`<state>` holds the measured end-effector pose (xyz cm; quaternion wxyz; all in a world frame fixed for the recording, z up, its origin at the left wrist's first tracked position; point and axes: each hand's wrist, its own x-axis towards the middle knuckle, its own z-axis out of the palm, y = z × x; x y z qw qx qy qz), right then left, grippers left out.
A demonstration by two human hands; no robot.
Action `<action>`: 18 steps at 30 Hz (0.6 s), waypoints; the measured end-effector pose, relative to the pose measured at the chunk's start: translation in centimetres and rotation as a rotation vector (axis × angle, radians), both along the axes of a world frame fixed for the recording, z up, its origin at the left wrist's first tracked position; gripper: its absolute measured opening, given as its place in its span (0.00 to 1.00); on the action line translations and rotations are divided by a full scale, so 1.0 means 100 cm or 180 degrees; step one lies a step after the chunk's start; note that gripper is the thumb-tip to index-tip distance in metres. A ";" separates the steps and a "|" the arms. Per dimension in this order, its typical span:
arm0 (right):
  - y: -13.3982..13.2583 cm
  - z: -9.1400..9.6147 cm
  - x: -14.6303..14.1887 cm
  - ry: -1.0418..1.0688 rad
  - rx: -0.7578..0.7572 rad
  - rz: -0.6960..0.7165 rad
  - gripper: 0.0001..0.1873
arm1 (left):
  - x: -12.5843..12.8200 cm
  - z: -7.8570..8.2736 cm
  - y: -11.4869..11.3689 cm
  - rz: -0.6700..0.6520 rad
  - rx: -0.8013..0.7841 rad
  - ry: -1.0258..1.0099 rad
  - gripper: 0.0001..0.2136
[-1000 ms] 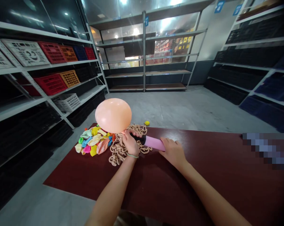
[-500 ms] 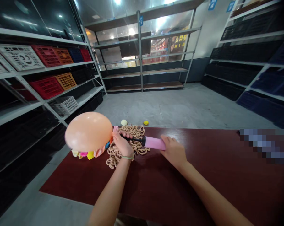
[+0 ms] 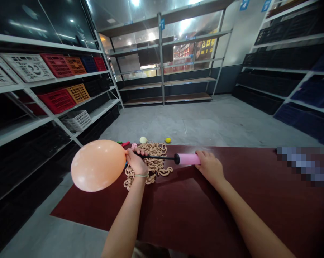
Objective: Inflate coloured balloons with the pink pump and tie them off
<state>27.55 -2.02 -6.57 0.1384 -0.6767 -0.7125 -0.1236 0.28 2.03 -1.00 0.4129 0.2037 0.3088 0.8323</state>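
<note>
A large peach-orange balloon (image 3: 99, 165) hangs over the table's left part, its neck at the fingers of my left hand (image 3: 136, 161). That hand is closed around the black end of a hand balloon pump (image 3: 188, 159) and the balloon's neck, whose exact fit is hidden. My right hand (image 3: 210, 167) grips the pump's pink barrel at its right end. Between the hands a long stretch of black rod shows. Under and behind my left hand lies a heap of tan, rope-like loops (image 3: 153, 163).
A pale balloon (image 3: 143, 140) and a small yellow one (image 3: 168, 140) sit at the far edge of the dark red table (image 3: 183, 211). Shelves with plastic crates (image 3: 56, 102) stand at left. A blurred patch (image 3: 307, 166) covers the table's right end.
My right hand has drawn the pink barrel to the right, so more black rod shows. The balloon has swung lower and slightly left, and looks more elongated. My left hand has shifted slightly left.
</note>
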 end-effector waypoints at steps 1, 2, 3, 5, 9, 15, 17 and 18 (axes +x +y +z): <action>0.000 0.000 0.000 0.0026 -0.0028 -0.0059 0.19 | 0.000 0.001 -0.001 0.0010 -0.0010 -0.0019 0.11; -0.002 0.000 -0.002 0.0046 -0.0051 -0.0094 0.20 | 0.000 0.001 -0.001 0.0036 -0.0035 -0.0046 0.12; -0.005 0.000 -0.008 0.0052 -0.0062 -0.0097 0.21 | 0.001 0.001 -0.002 0.0073 -0.0069 -0.0072 0.13; -0.012 0.001 -0.024 0.0031 -0.0066 -0.0025 0.25 | 0.007 -0.002 -0.003 0.0097 -0.0149 -0.0110 0.16; -0.026 0.000 -0.059 0.0094 -0.0278 0.0471 0.32 | 0.022 -0.013 -0.004 -0.0187 -0.0272 -0.0005 0.16; -0.019 -0.003 -0.050 0.0017 -0.0302 0.0624 0.24 | 0.025 -0.021 0.001 -0.0195 -0.0148 0.0120 0.13; -0.012 -0.003 -0.033 -0.0117 -0.0153 0.0460 0.21 | 0.017 -0.017 0.002 -0.0118 -0.0087 0.0055 0.13; -0.009 -0.003 -0.024 -0.0164 -0.0073 0.0371 0.21 | 0.013 -0.014 0.003 -0.0070 -0.0068 0.0015 0.13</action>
